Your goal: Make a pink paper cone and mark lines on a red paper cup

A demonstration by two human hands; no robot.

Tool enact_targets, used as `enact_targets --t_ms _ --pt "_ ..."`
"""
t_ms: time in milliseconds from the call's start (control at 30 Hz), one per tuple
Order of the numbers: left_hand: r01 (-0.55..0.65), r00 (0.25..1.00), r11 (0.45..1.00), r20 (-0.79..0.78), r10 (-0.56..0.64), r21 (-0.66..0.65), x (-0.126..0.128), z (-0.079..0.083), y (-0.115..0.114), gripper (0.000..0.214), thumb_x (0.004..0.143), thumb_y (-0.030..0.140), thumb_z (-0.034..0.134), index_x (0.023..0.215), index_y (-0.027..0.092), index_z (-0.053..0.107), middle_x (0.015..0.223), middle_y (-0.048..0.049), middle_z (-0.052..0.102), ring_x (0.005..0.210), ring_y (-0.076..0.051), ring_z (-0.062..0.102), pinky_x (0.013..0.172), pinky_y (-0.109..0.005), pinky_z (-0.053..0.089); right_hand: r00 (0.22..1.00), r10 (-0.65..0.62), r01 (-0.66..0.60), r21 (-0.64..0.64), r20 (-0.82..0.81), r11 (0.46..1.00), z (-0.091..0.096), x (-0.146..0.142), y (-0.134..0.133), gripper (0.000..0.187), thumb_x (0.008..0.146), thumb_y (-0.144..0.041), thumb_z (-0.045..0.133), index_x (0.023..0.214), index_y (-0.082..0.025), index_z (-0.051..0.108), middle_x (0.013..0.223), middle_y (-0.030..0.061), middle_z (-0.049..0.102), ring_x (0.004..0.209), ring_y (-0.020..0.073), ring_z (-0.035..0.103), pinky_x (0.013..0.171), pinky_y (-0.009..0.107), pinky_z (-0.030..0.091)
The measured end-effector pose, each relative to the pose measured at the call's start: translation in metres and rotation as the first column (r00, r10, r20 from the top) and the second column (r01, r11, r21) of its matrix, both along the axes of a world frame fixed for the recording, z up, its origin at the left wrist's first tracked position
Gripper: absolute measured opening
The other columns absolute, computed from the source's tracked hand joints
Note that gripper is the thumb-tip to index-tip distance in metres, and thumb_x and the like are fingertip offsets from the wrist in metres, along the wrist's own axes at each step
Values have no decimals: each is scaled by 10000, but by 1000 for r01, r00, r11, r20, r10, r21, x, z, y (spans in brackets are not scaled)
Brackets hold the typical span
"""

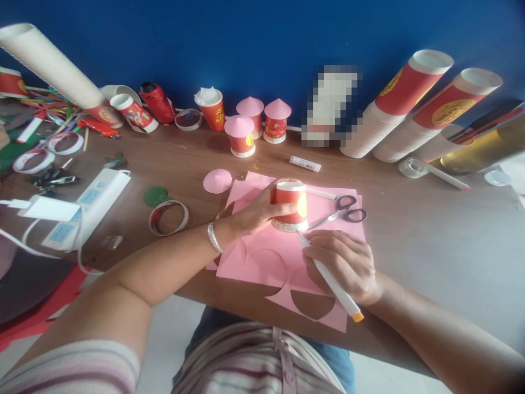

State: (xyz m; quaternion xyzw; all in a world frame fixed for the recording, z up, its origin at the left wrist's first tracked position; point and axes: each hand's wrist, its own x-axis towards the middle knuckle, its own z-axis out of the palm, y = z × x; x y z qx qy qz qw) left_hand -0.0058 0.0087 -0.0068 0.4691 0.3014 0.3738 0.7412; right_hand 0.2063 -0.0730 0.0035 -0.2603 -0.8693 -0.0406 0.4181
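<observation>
My left hand (266, 208) is wrapped round a red paper cup (290, 197) with a yellow emblem and a patterned band at its lower end. In my right hand (344, 260) is a white marker (334, 284) with an orange end, its tip close to the cup's lower edge; whether it touches I cannot tell. Beneath both hands lie sheets of pink paper (256, 268), some with round holes cut out. Black-handled scissors (344, 210) rest on the paper, blades partly hidden behind the cup and right hand. A pink paper cone (217, 181) sits left of the sheets.
Several red cups with pink cone tops (240, 134) stand by the blue wall. A glue stick (305, 163) lies before them. Tall cup stacks (394, 104) lean at the right. On the left are a power strip (88, 208), a tape roll (169, 218) and a green disc (156, 196).
</observation>
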Motion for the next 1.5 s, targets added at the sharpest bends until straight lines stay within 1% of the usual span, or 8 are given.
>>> enact_targets --t_ms 200,333,500,633,967,1067,1267,1500 --pt "-24 998 996 48 28 -83 -3 -4 1 638 815 327 817 1410 275 594 1336 -90 635 1198 -263 599 965 -389 524 1000 4 -4 -2 26 1000 -1 0 1 158 930 -49 647 1053 -146 669 874 61 739 967 237 792 712 329 636" --pt "-14 999 997 39 17 -82 -3 -5 1 658 826 379 792 1443 266 591 1381 -106 625 1243 -278 594 953 -380 524 999 8 -8 1 47 1000 0 0 0 154 950 -54 636 1065 -150 668 914 68 748 992 232 793 734 327 646" --pt "-36 999 996 -10 35 -86 2 0 -1 786 739 357 909 1444 271 572 1188 -62 643 1068 -209 621 899 -357 531 997 52 -52 -4 61 999 1 0 0 130 954 -44 648 1060 -114 670 906 82 739 1013 243 787 756 328 648" --pt "-36 999 996 -23 35 -84 5 7 -2 673 739 330 904 1336 235 608 1019 -18 629 923 -163 617 830 -337 519 996 62 -61 -17 65 998 1 0 1 133 945 -46 668 1062 -110 671 933 94 739 983 242 774 738 330 635" --pt "11 1000 998 -6 -11 -56 6 12 -2 472 750 330 875 1109 192 601 883 11 604 792 -130 578 730 -291 473 998 32 -31 -20 61 999 -2 0 1 164 916 -32 680 1054 -120 664 840 54 691 721 172 650 610 313 547" --pt "23 1000 999 -16 -23 -44 5 10 -1 451 764 340 870 1093 187 602 894 1 623 816 -142 596 749 -301 488 998 24 -22 -20 59 1000 -3 1 1 177 912 -30 679 1063 -122 661 851 57 695 703 165 638 600 308 541" --pt "-54 996 996 -74 48 -76 3 5 -3 603 794 312 853 1327 215 589 1173 -77 668 1026 -194 645 847 -320 536 998 11 -10 -31 55 999 -2 2 2 191 916 -43 677 1081 -135 654 879 62 711 699 161 630 599 302 541" --pt "-4 999 995 -36 1 -98 1 9 -3 557 789 317 859 1270 203 603 1116 -52 652 964 -169 627 822 -307 529 999 10 -9 -17 52 1000 -2 2 2 180 920 -34 669 1077 -120 653 893 78 716 692 162 620 590 304 521"
